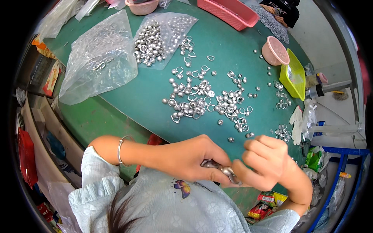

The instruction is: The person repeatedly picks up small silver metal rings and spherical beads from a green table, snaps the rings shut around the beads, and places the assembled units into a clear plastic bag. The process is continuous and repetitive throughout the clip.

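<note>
left hand gripping small, rounded, shiny silver metal pieces between hands; right hand closed on their end. likely light, hard, slippery; pinch curved sides firmly.

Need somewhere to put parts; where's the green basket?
In the head view, the green basket sits near the right edge of the table, beside a round pink basket.

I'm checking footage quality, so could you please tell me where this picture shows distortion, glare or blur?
In the head view, the tan shelf bows near the left rim and black fills the corners; in the head view, pale reflections streak the clear plastic bag; also in the head view, the right hand looks slightly soft, possibly from motion.
</note>
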Demonstrator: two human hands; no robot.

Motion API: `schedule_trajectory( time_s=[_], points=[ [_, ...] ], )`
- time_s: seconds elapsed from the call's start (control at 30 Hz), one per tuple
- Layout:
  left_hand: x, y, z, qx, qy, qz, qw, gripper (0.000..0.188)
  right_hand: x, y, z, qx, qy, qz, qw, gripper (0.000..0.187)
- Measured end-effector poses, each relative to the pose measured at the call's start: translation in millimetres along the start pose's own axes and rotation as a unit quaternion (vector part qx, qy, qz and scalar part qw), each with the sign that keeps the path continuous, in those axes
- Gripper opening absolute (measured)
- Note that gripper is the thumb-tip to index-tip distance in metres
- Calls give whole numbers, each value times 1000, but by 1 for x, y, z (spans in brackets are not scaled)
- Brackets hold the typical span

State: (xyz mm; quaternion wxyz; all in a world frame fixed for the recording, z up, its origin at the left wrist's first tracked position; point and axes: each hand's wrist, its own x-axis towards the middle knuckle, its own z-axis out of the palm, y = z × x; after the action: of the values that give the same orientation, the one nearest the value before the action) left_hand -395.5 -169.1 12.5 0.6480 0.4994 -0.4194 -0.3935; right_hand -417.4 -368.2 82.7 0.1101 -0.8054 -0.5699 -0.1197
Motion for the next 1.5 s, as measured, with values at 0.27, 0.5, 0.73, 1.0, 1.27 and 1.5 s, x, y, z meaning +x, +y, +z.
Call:
schedule_trajectory(
  time_s=[0.27,0.5,0.73,1.0,1.27,1.5],
  points=[
    [5,-7,3,97,41,111,988,20,3,14,3,-106,26,-118,987,17],
    [15,-18,13,24,15,209,977,18,11,12,-7,-136,75,-227,961,29],
    [13,-22,13,-2,27,167,986,18,-2,17,17,33,136,-85,987,38],
    [15,-38,27,-164,65,93,980,29,-17,10,47,141,173,31,974,37],
    [12,-44,19,-169,-22,40,984,18,-19,4,24,30,63,-58,996,22],
    [9,-27,28,68,139,138,978,16,-31,-11,21,26,90,52,994,30]
  ],
)
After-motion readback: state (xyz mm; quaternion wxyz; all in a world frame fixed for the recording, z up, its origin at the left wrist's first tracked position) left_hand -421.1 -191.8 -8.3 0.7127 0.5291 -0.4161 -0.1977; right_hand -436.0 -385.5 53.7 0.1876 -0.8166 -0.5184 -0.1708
